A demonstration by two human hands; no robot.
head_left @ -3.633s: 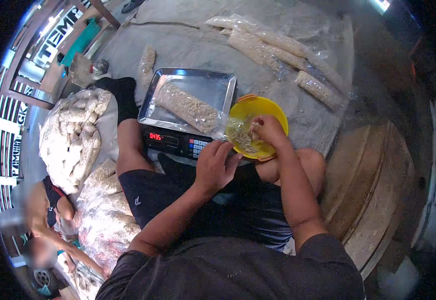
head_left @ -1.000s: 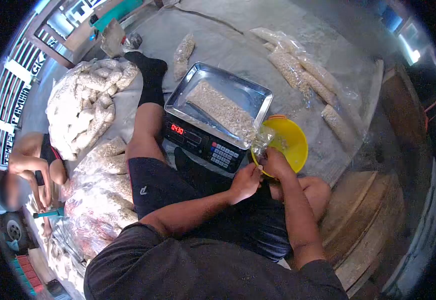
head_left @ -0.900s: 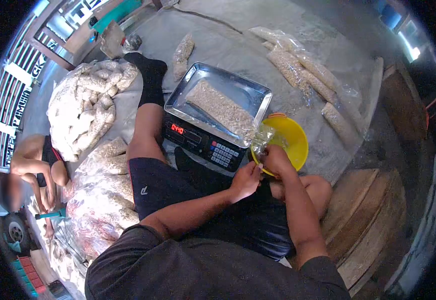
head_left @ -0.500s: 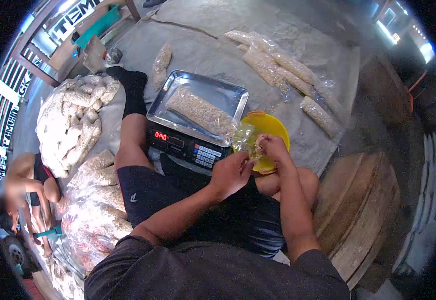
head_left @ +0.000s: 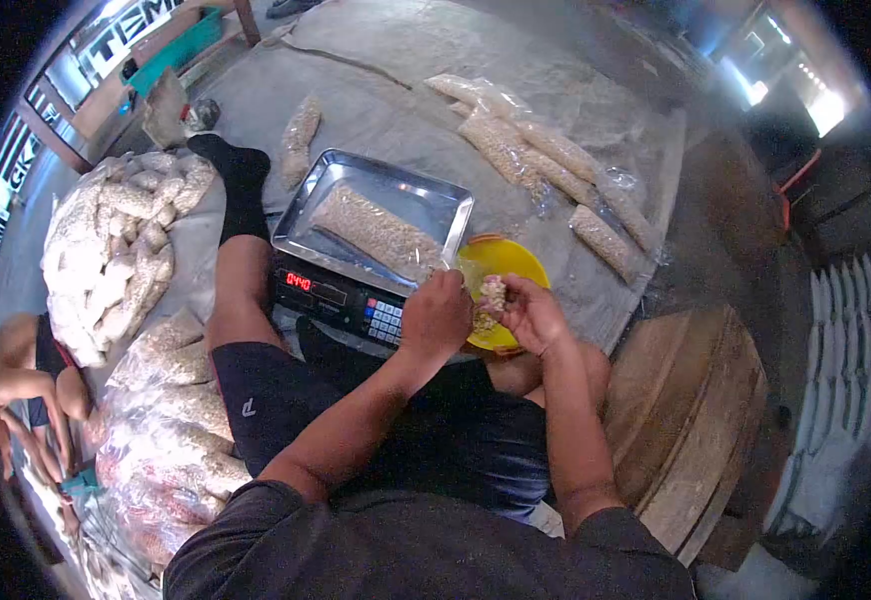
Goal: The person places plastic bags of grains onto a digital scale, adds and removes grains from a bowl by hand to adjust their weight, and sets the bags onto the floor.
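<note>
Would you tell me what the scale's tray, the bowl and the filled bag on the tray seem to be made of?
Tray: likely polished stainless steel, given its mirror-like glare.
Bowl: probably smooth plastic, judging by its even yellow colour.
Bag: apparently thin clear plastic, as its grains show through.

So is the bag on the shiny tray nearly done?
The bag looks well filled, lying on the tray. The left hand is at its loose end; the right hand holds grains by the yellow bowl. Closing probably remains: I can't see it sealed.

The grey sheet (head_left: pixel 376 125) bears the digital scale (head_left: pixel 331 297) and several filled plastic bags (head_left: pixel 501 145).
</note>
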